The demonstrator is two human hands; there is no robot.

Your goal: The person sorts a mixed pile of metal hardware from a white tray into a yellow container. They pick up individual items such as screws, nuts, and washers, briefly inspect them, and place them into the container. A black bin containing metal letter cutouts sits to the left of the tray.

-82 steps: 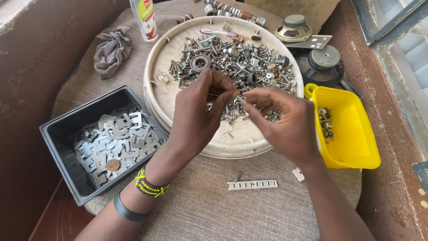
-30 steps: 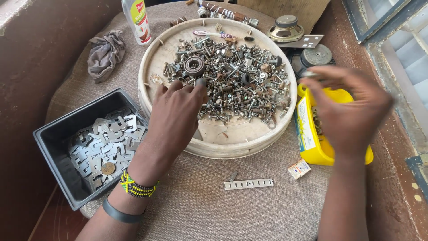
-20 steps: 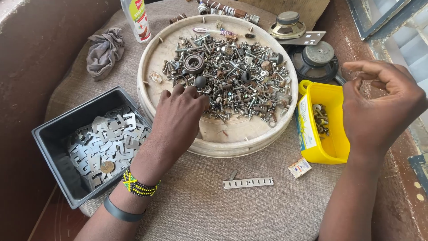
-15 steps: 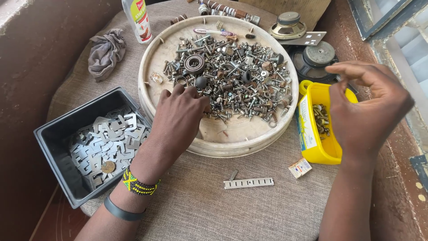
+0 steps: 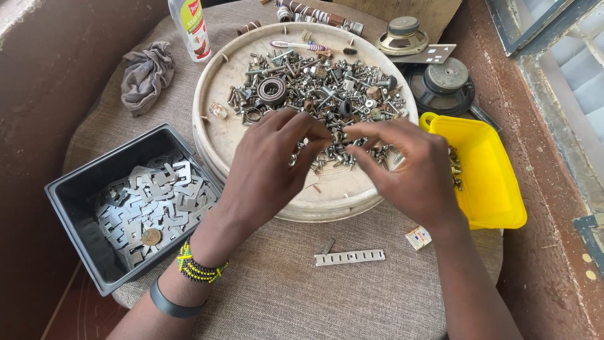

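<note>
Both hands rest over a round cream tray [image 5: 217, 94] heaped with screws, nuts, washers and a bearing [image 5: 272, 90]. My left hand [image 5: 270, 167] lies palm down with its fingertips in the pile of small metal parts [image 5: 327, 94]. My right hand [image 5: 409, 170] is beside it, fingertips pinched together in the same pile, close to the left fingers. Whether either hand holds a piece is hidden by the fingers. A yellow plastic bin [image 5: 494, 182] with a few screws stands right of the tray.
A black bin [image 5: 75, 195] of flat metal brackets sits at the left. A grey rag [image 5: 145, 72], a bottle [image 5: 190, 25], two speaker parts [image 5: 443, 79] and a perforated metal strip [image 5: 349, 257] lie on the cloth-covered round table. A wall and window frame stand at the right.
My right hand has come back from over the yellow bin to the tray, fingertips now meeting the left hand's in the pile. The left hand stayed in the pile.
</note>
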